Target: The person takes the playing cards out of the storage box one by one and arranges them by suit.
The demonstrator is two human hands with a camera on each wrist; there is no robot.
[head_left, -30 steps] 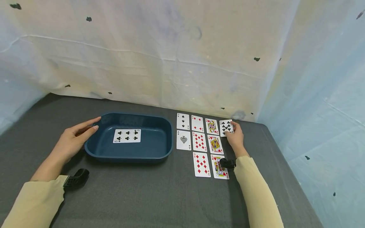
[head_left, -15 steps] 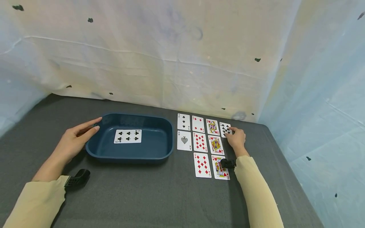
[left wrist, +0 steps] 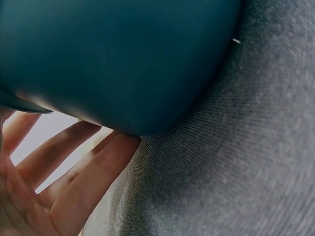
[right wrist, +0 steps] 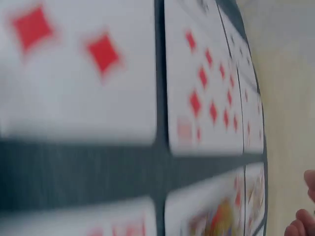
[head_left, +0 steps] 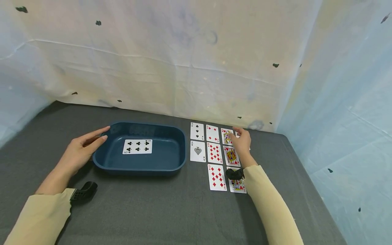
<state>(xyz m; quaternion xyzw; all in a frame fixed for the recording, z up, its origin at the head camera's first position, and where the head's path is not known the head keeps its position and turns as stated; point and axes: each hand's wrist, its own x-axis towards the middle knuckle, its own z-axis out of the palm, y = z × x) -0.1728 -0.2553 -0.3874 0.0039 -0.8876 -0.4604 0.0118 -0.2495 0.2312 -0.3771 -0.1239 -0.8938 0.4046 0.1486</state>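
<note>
My left hand (head_left: 79, 148) rests at the left end of a dark blue tray (head_left: 165, 160), thumb over the rim. In the left wrist view its straight fingers (left wrist: 93, 182) touch the tray's outer wall. A six of clubs (head_left: 137, 146) lies face up in the tray. My right hand (head_left: 242, 143) is over the far right of several rows of face-up cards, holding nothing, fingertips at the queen (head_left: 226, 136). It hides most of the clubs card at the row's end. At the right wrist view's edge its fingertips (right wrist: 301, 223) show, apart from the cards.
Left of the queen lie a four of diamonds (head_left: 212, 133) and three of spades (head_left: 197, 131). Nearer are an ace of spades (head_left: 197, 151), ten of diamonds (head_left: 214, 152), jack (head_left: 231, 156), nine of diamonds (head_left: 217, 177) and king (head_left: 238, 185). A pale curtain (head_left: 147, 68) hangs behind the table.
The clubs card was straightened at the end of the far row, and my right hand let it go and moved left toward the queen. My left hand and the tray have not moved.
</note>
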